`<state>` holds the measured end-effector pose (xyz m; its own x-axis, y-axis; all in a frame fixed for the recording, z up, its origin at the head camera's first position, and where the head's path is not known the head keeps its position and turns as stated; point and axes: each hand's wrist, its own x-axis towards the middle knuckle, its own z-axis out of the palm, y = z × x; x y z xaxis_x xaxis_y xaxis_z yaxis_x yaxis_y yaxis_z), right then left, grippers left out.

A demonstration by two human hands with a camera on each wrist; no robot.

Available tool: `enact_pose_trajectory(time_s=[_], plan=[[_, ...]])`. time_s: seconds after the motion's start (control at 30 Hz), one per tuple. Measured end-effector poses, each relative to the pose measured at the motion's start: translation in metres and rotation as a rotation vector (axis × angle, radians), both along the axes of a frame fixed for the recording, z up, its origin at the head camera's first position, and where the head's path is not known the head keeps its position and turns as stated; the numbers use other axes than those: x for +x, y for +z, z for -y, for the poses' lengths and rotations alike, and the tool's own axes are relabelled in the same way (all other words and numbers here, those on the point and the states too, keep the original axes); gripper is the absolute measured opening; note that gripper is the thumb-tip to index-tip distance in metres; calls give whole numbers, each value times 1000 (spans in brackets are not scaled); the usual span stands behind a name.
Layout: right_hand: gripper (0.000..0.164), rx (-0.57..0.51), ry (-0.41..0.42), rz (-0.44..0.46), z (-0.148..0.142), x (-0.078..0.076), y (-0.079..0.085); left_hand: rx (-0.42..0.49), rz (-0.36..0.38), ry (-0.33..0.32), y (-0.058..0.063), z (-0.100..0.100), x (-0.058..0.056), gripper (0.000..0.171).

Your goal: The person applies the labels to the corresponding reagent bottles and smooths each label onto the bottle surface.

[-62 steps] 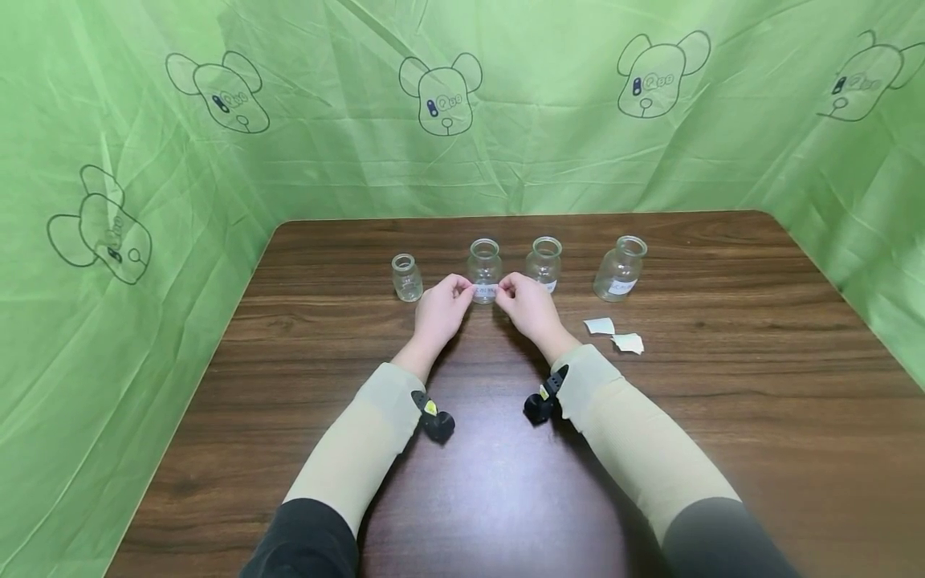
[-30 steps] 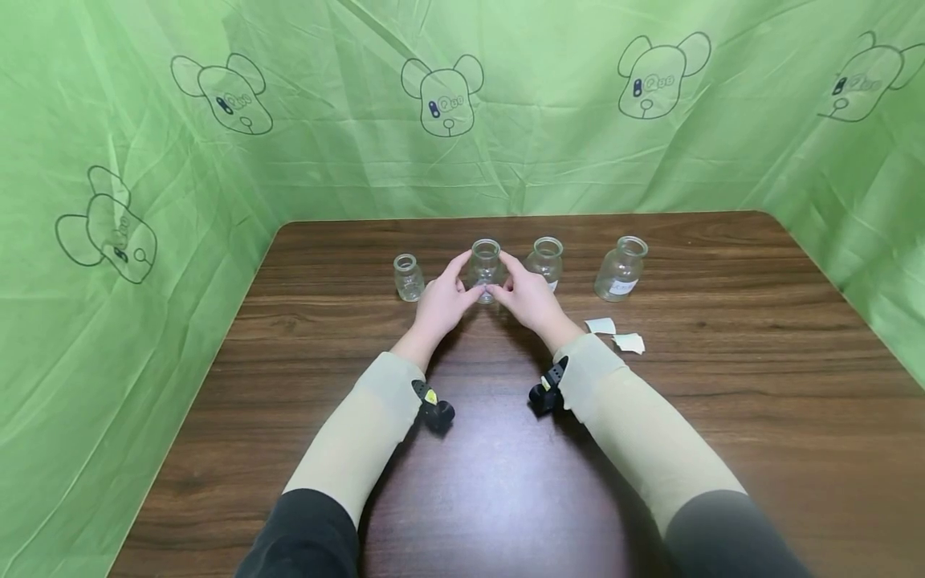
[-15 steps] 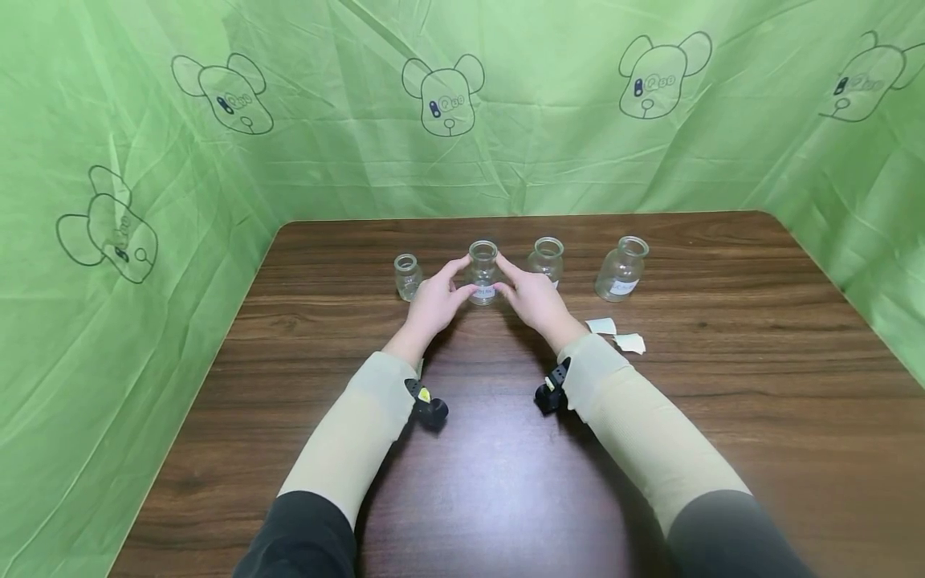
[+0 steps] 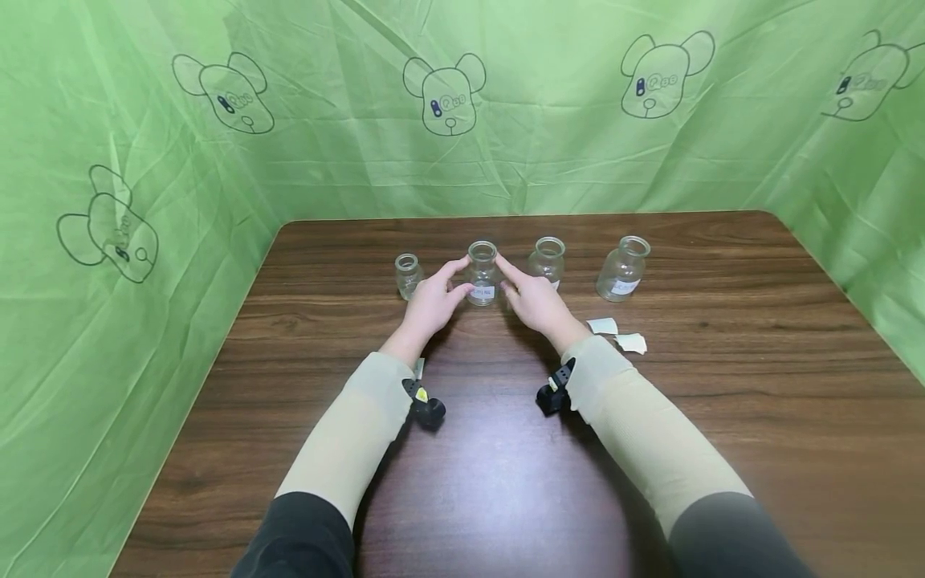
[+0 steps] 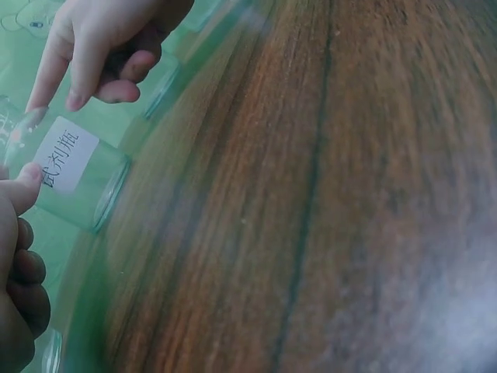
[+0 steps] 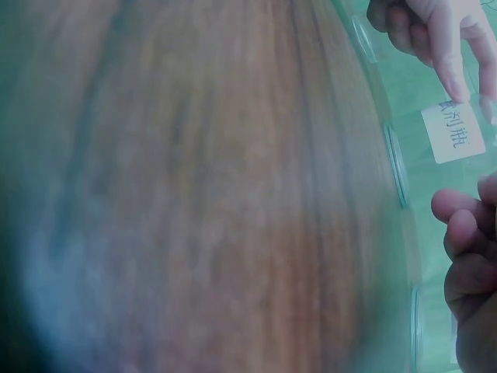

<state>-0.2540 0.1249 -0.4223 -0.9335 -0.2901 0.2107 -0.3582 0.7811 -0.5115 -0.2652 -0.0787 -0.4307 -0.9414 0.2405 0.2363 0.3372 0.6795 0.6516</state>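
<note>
A clear glass reagent bottle (image 4: 482, 274) stands upright between the hands, a white label (image 4: 482, 293) with printed characters on its front. My left hand (image 4: 431, 305) holds the bottle's left side. Its thumb lies at the label's edge in the left wrist view, and its index finger reaches to the bottle's neck. From the other side, my right hand (image 4: 538, 305) touches the bottle's shoulder with a straight index finger. The right thumb (image 5: 75, 99) stands off the label near its corner. In the right wrist view, the label (image 6: 454, 134) looks flat against the glass.
Left of the hands stands a smaller glass bottle (image 4: 407, 273). To the right are two more labelled bottles, one (image 4: 547, 261) partly behind my right hand, another (image 4: 623, 269) farther right. Two white paper scraps (image 4: 603, 326) lie on the wooden table (image 4: 477, 482). Green cloth (image 4: 506, 168) surrounds it.
Both hands pinched the label's ends at first. The thumbs then met on its front and spread to the sides, uncovering the label. The right thumb has now come off the bottle.
</note>
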Motion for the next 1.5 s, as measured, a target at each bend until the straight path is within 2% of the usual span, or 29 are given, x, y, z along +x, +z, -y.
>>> enact_pose_trajectory(time_s=[0.13, 0.37, 0.57, 0.77, 1.07, 1.17, 1.33, 1.5], plan=[[55, -24, 6, 37, -2, 0, 0, -13, -1, 7, 0, 0, 1, 47], [60, -24, 20, -76, 1, -2, -3, -22, -21, 17, 0, -2, 1, 47], [58, 8, -21, -123, 2, -3, -3, -12, -13, 20, 1, -4, 2, 46], [56, 27, -19, -174, 0, -3, -4, -18, -22, 11, 0, -3, -1, 45], [53, 43, -26, -143, 0, -3, -4, -38, -32, -7, 2, 2, -1, 41], [54, 20, -6, -92, -2, -1, -6, -71, -24, -4, 3, 2, 0, 41], [67, 14, 28, -19, -5, 0, -10, -128, 24, -12, 1, 0, 2, 57], [75, 41, 17, -67, 1, 3, -9, -191, 8, 9, -4, -5, 2, 73]])
